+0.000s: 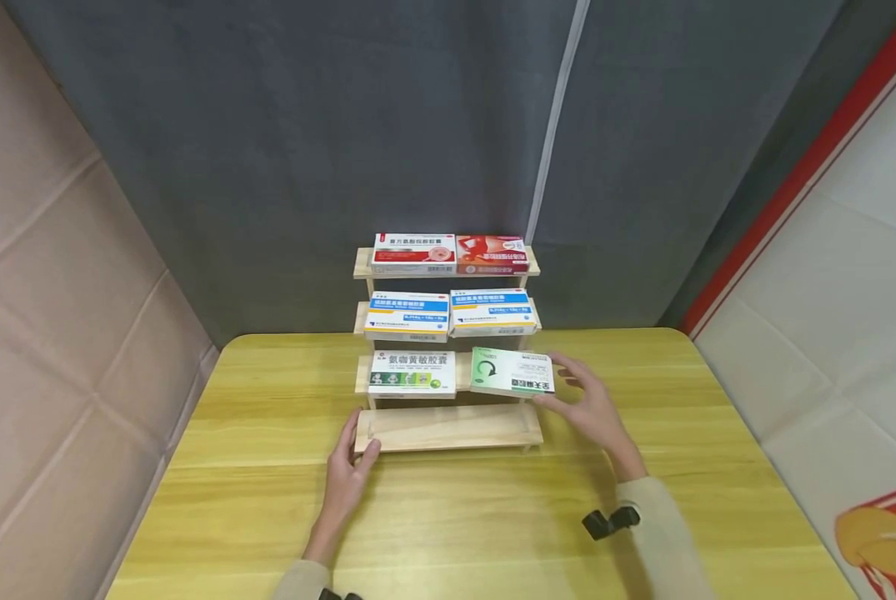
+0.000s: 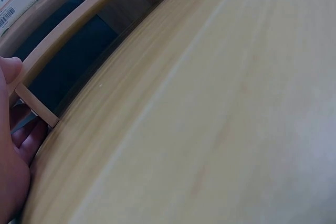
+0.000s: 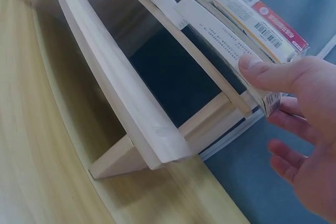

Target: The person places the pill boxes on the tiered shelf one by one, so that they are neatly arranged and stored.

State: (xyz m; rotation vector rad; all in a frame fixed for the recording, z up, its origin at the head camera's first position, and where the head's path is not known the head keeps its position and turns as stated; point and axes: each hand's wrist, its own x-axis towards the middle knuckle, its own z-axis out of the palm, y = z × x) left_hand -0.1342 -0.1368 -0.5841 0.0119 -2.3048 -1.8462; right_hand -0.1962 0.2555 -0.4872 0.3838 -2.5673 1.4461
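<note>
A stepped wooden display rack [image 1: 448, 429] stands on the table, its lowest step bare. My left hand [image 1: 346, 477] grips the left end of that step, thumb at the front edge and fingers round the side. On the step above, my right hand [image 1: 596, 410] holds the right end of a green-and-white medicine box [image 1: 512, 372], which overhangs the step slightly. In the right wrist view the thumb [image 3: 262, 72] presses the box's front side, with fingers behind its end. A white medicine box with a green band [image 1: 412, 373] lies to its left.
Two blue-and-white medicine boxes [image 1: 406, 315] lie on the step higher up. The top step carries a white-and-red box [image 1: 413, 253] and a red box [image 1: 491, 255]. A grey curtain [image 1: 305, 167] hangs behind the yellow wooden table [image 1: 267, 400].
</note>
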